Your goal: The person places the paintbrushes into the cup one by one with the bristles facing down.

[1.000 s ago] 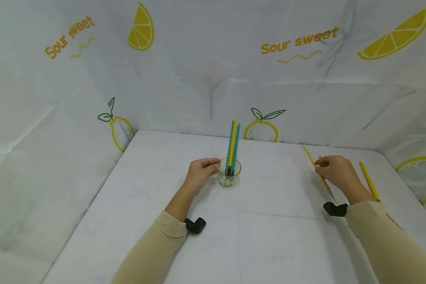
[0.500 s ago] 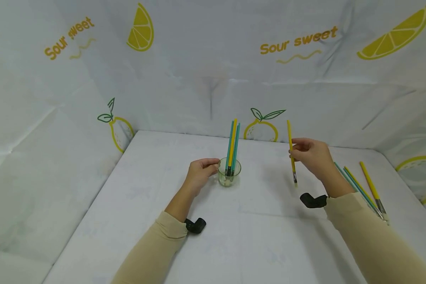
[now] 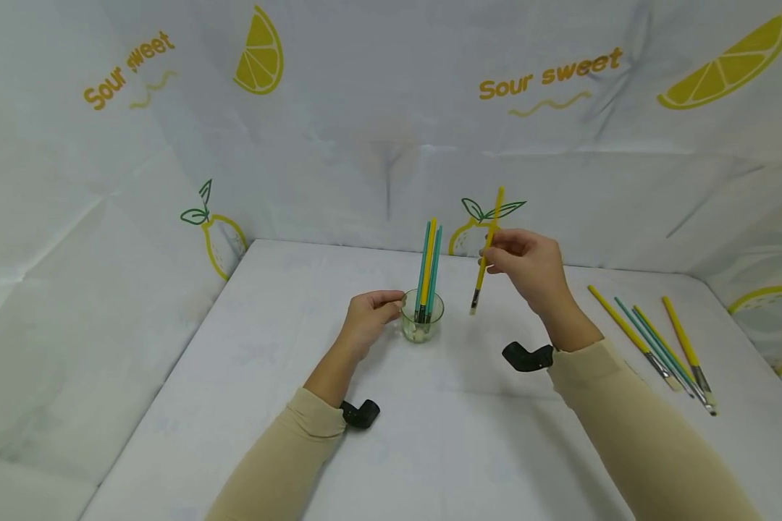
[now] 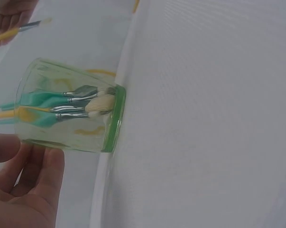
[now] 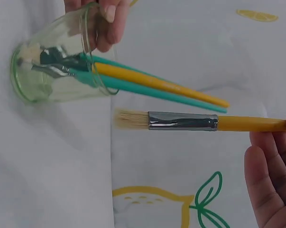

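Head: vs 1.0 s ago, right hand (image 3: 524, 264) has moved from the loose brushes (image 3: 680, 333) to just right of the glass (image 3: 417, 335), pinching 1 yellow brush (image 3: 481, 271) above the tabletop (image 3: 378, 470). Left hand (image 3: 368, 318) unchanged, pinching glass rim. Held brush: bristles down, long axis steep, top leaning right.

Left wrist: yellow and teal brushes (image 4: 43, 98) inside glass, bristles at base.

Right wrist: held brush outside glass, bristles nearest it.

The glass tumbler (image 4: 62, 78) is translucent pale green, the held paintbrush (image 5: 202, 121) yellow with silver ferrule (image 5: 178, 120) and cream bristles (image 5: 133, 119), the sleeves (image 3: 645, 434) beige, and the white backdrop (image 3: 339, 108) printed with yellow lemon slices (image 3: 259, 61), green leaves (image 3: 505, 210) and orange lettering (image 3: 550, 74).
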`<action>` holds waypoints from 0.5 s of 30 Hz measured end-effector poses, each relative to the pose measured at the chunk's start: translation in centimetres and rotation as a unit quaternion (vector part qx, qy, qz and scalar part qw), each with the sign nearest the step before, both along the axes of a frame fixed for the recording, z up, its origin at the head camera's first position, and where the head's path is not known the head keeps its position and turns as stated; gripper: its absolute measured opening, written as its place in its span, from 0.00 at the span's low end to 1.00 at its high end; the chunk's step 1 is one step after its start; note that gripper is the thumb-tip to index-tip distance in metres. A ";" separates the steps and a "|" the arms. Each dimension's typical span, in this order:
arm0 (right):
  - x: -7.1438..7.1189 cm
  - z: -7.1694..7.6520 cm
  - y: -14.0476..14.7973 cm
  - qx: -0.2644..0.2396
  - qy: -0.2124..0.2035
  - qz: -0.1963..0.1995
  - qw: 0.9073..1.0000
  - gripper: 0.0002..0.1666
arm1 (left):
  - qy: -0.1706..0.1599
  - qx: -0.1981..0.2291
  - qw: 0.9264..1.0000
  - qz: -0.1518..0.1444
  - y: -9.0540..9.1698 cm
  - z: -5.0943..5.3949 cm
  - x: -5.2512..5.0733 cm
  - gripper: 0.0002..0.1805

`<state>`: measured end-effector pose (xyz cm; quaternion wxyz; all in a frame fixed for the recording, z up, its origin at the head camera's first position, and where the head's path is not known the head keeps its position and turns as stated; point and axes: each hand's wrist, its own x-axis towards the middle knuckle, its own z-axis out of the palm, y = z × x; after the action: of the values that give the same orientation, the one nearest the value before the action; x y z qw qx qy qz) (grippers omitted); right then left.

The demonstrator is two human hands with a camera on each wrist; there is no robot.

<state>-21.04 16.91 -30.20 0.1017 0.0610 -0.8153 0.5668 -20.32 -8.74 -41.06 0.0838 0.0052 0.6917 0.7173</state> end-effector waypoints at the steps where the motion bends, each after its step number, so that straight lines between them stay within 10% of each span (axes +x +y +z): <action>1: -0.1 0.0 -0.4 -0.008 0.010 0.001 1.000 0.17 | 0.001 0.001 1.000 -0.001 0.0 0.0 0.0 0.15; 11: -0.9 -1.4 -3.4 -0.033 0.045 0.016 0.998 0.16 | -0.001 -0.009 1.000 -0.018 -0.2 1.4 0.6 0.16; 15: -1.1 -2.6 -4.1 -0.008 0.018 0.016 1.000 0.17 | -0.001 -0.005 1.000 -0.013 -0.2 -0.1 -0.3 0.16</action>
<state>-22.16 12.82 -32.76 0.1075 0.0831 -0.8078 0.5737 -20.63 -8.92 -41.11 0.0943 0.0132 0.6949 0.7128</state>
